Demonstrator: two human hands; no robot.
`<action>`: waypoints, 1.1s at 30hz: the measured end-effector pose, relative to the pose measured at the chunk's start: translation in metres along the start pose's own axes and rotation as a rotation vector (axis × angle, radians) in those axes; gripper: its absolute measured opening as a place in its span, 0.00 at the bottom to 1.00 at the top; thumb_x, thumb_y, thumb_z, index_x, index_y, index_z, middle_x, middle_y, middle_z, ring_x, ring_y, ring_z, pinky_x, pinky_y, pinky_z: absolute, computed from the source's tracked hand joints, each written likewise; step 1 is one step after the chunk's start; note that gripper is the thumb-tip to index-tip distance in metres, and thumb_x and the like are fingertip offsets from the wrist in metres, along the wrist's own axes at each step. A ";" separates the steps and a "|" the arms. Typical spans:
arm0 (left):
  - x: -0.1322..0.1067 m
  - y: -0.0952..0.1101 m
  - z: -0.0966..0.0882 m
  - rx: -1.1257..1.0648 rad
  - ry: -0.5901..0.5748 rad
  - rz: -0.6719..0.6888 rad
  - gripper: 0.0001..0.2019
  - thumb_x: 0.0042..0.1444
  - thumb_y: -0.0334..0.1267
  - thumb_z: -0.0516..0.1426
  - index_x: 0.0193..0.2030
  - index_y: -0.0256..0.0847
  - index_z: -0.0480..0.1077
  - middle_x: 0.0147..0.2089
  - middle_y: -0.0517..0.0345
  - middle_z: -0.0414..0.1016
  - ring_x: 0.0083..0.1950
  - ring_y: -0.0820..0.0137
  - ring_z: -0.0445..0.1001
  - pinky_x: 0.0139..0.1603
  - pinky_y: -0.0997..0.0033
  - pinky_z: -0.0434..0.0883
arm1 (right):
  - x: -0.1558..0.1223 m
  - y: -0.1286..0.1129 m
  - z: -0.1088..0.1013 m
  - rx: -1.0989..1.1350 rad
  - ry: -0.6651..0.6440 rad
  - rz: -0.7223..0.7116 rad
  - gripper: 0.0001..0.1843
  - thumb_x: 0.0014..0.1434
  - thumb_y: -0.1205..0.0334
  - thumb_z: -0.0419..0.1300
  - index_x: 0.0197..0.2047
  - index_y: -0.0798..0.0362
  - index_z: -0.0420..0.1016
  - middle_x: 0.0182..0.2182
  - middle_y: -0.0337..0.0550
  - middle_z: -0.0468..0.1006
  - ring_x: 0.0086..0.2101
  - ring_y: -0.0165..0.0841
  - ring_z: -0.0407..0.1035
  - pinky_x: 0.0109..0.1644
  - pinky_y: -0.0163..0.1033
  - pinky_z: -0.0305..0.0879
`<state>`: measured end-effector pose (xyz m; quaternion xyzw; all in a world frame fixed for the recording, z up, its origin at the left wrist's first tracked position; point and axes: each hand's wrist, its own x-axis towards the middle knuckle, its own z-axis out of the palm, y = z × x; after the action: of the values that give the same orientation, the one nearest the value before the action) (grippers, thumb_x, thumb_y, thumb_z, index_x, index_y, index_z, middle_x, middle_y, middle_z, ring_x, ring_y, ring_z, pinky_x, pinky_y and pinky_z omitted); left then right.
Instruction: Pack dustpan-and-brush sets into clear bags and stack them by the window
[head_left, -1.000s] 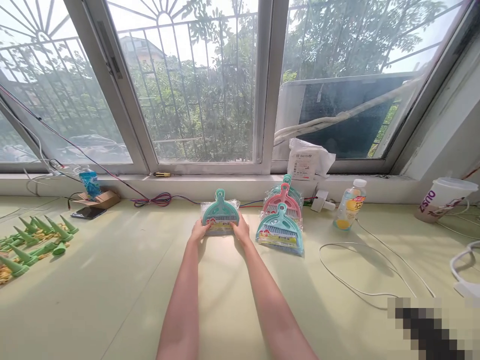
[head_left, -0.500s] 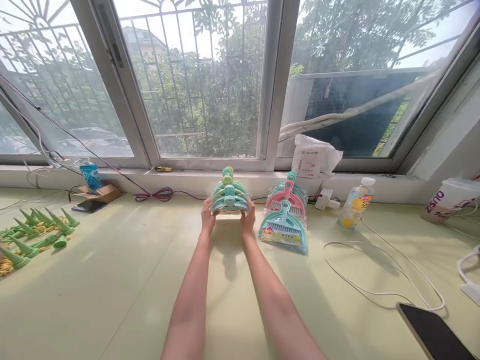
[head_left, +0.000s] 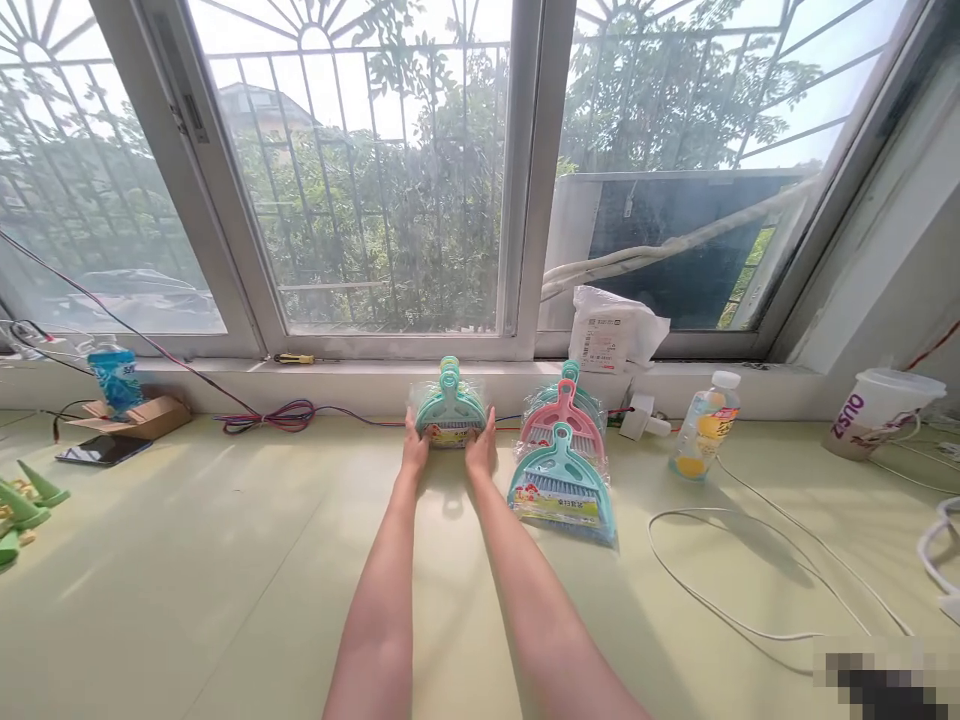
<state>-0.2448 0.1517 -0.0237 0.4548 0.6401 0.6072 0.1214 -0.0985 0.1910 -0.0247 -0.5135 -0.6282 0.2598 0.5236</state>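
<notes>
A stack of dustpan and brush sets (head_left: 450, 410) in clear plastic wrap stands near the window wall, teal set in front, handles up. My left hand (head_left: 415, 443) grips its left side and my right hand (head_left: 481, 447) its right side, thumbs on the front. To the right leans a second row of wrapped sets: a teal dustpan and brush set (head_left: 561, 485) in front, a pink set (head_left: 564, 420) behind it, and more teal behind that. Neither hand touches this row.
A drink bottle (head_left: 705, 428) and a plastic cup (head_left: 885, 412) stand at right, with a white cable (head_left: 705, 512) looped before them. A white parcel (head_left: 611, 330) sits by the sill. At left are coiled wires (head_left: 270, 415), a cardboard box (head_left: 161, 410), a phone (head_left: 105, 450) and green cones (head_left: 22, 500).
The held stack has come down and tipped more upright, so its front label now shows. Both hands still hold its sides. The camera view has tilted up and shifted right.
</notes>
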 end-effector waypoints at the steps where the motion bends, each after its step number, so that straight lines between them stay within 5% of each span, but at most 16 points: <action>1: 0.002 -0.001 0.001 -0.004 -0.010 0.002 0.40 0.62 0.50 0.55 0.75 0.46 0.40 0.75 0.49 0.51 0.71 0.56 0.59 0.70 0.55 0.59 | 0.001 -0.001 0.001 -0.026 0.000 0.034 0.36 0.65 0.60 0.48 0.73 0.54 0.42 0.67 0.58 0.61 0.63 0.44 0.61 0.59 0.48 0.64; 8: 0.005 -0.003 0.005 0.008 -0.041 -0.005 0.41 0.61 0.54 0.54 0.75 0.46 0.39 0.76 0.46 0.47 0.73 0.52 0.55 0.71 0.51 0.55 | 0.007 -0.007 0.007 -0.096 0.042 0.131 0.36 0.64 0.61 0.50 0.72 0.55 0.45 0.64 0.61 0.64 0.61 0.48 0.63 0.59 0.53 0.62; 12: -0.005 0.001 0.004 0.039 0.097 0.097 0.32 0.62 0.48 0.54 0.70 0.42 0.51 0.73 0.42 0.52 0.74 0.57 0.52 0.72 0.53 0.53 | 0.006 -0.006 0.002 -0.057 0.108 0.087 0.33 0.64 0.62 0.51 0.71 0.56 0.48 0.65 0.60 0.63 0.62 0.45 0.61 0.59 0.49 0.62; 17: -0.015 0.007 -0.006 0.127 0.226 0.000 0.13 0.63 0.43 0.52 0.49 0.41 0.69 0.54 0.43 0.73 0.55 0.59 0.74 0.59 0.53 0.68 | 0.003 -0.007 -0.014 0.063 0.215 0.136 0.19 0.64 0.59 0.52 0.57 0.54 0.65 0.52 0.55 0.74 0.51 0.42 0.70 0.50 0.43 0.65; 24: -0.020 0.013 -0.015 0.188 0.268 -0.040 0.08 0.61 0.42 0.54 0.41 0.42 0.71 0.45 0.46 0.78 0.41 0.61 0.77 0.50 0.56 0.72 | 0.004 -0.013 -0.022 0.152 0.239 0.150 0.09 0.64 0.58 0.53 0.41 0.51 0.72 0.45 0.48 0.77 0.44 0.40 0.71 0.46 0.40 0.62; 30: -0.015 0.018 -0.012 0.206 0.251 -0.093 0.09 0.63 0.41 0.52 0.43 0.42 0.70 0.47 0.45 0.77 0.47 0.59 0.76 0.54 0.55 0.71 | 0.005 -0.014 -0.021 0.116 0.213 0.137 0.08 0.65 0.59 0.53 0.41 0.51 0.71 0.45 0.48 0.77 0.44 0.39 0.70 0.48 0.40 0.61; 33: -0.022 0.022 -0.010 0.215 0.207 -0.121 0.13 0.64 0.42 0.51 0.51 0.40 0.66 0.54 0.41 0.72 0.54 0.59 0.74 0.55 0.56 0.70 | 0.005 -0.014 -0.021 0.081 0.203 0.121 0.07 0.66 0.60 0.52 0.43 0.50 0.70 0.45 0.48 0.76 0.47 0.39 0.69 0.51 0.42 0.60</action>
<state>-0.2297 0.1255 -0.0102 0.3608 0.7367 0.5703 0.0417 -0.0843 0.1864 -0.0044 -0.5526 -0.5286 0.2628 0.5884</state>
